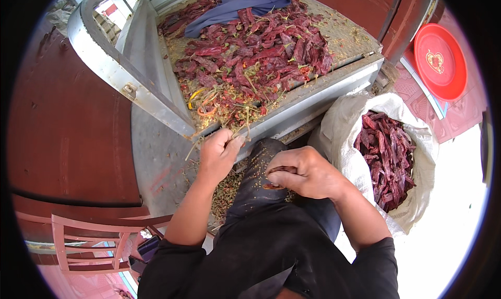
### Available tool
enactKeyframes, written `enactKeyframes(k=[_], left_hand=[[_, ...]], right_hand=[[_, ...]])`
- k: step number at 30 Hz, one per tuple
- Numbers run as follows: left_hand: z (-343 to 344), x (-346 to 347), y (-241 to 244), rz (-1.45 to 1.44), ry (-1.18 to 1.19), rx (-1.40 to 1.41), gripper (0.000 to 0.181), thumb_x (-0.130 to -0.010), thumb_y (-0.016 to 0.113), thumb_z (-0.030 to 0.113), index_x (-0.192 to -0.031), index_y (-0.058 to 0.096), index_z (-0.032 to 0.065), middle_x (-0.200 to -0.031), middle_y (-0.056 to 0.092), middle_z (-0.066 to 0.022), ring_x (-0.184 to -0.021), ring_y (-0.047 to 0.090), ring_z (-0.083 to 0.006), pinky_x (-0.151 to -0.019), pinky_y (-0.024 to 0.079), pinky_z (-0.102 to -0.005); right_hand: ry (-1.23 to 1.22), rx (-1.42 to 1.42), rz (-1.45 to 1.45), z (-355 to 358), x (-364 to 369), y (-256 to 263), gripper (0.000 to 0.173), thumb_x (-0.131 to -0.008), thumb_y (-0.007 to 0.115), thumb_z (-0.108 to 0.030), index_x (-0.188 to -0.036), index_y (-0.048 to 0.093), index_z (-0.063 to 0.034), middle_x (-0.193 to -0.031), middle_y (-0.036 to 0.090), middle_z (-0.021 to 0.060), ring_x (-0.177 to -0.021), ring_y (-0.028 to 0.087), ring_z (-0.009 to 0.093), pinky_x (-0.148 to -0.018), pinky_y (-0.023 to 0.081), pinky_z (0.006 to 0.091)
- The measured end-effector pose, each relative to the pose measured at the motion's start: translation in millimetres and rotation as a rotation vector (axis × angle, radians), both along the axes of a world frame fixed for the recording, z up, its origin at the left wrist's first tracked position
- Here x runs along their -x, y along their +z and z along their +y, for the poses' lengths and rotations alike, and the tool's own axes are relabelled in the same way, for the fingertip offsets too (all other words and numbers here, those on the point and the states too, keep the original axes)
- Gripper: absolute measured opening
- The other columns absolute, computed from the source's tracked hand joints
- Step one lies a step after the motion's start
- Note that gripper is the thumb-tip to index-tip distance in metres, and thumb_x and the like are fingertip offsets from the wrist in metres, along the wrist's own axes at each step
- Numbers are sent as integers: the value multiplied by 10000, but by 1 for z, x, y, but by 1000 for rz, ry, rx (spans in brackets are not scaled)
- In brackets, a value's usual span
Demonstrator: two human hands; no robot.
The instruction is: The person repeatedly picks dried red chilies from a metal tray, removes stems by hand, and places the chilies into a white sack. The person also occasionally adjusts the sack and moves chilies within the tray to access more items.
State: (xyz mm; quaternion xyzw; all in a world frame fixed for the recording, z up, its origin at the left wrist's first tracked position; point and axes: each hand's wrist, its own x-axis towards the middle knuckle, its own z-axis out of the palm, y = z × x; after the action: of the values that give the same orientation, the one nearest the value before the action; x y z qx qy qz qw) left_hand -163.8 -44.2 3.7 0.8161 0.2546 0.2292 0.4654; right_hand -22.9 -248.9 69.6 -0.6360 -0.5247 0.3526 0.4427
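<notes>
My left hand (221,152) pinches dried chili stems (247,123) at the near corner of a metal truck bed. To its right, above my thigh, my right hand (307,173) is closed around a dark red dried chili (285,169), mostly hidden by the fingers. Ahead, a heap of dried red chilies (250,56) lies on the bed, with a blue-grey cloth (242,9) over its far part. Stem scraps, seeds and an orange ring-shaped band (206,110) lie near my left hand. A white woven sack (344,131), full of dried chilies (385,158), stands open at my right.
A raised metal side frame (113,76) runs along the left of the bed, and its metal edge (332,88) crosses before my knee. Many stems (227,197) lie below. A red basin (440,62) is at the right; a wooden chair (90,240) stands lower left.
</notes>
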Motion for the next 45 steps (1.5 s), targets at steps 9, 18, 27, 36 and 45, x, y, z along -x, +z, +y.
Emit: enactKeyframes(k=[9, 18, 27, 36, 45], left_hand=[[44, 123, -1, 479, 204, -652, 261, -879, 718, 137, -1126, 678, 62, -998, 686, -153, -867, 693, -360, -752, 549, -447], [96, -80, 8, 378, 322, -785, 286, -921, 663, 203, -1160, 636, 48, -1167, 676, -183, -1013, 674, -410, -864, 547, -491], [112, -73, 5, 177, 382, -726, 194, -894, 648, 74, -1069, 585, 20, -1004, 714, -235, -919, 692, -434, -809, 542, -532], [16, 8, 50, -36, -240, -696, 171, -814, 705, -2, -921, 577, 40, -886, 693, -124, -818, 680, -341, -775, 548, -430], [-3, 13, 56, 9, -468, -826, 113, -788, 663, 53, -884, 603, 50, -894, 629, -77, -860, 630, -292, -760, 524, -400]], right_hand=[[-1172, -30, -650, -188, -111, 18, 386, -918, 742, -289, -1139, 688, 22, -1005, 720, 126, -926, 680, 253, -826, 515, 343], [-1070, -32, -676, -173, -94, -3, 425, -977, 680, -337, -1169, 678, 42, -1132, 679, 183, -1112, 631, 310, -1000, 469, 395], [-936, -272, -464, -141, -65, -20, 145, -925, 676, -91, -1016, 686, 21, -1000, 694, 140, -973, 652, 262, -895, 495, 366], [-177, -475, -730, 14, -21, 16, 476, -836, 766, -203, -1263, 618, -55, -1230, 639, 136, -1227, 574, 345, -1055, 405, 494], [256, -40, -343, 61, -36, -21, 282, -859, 755, -240, -1013, 668, -20, -1005, 641, 197, -1000, 627, 393, -867, 495, 475]])
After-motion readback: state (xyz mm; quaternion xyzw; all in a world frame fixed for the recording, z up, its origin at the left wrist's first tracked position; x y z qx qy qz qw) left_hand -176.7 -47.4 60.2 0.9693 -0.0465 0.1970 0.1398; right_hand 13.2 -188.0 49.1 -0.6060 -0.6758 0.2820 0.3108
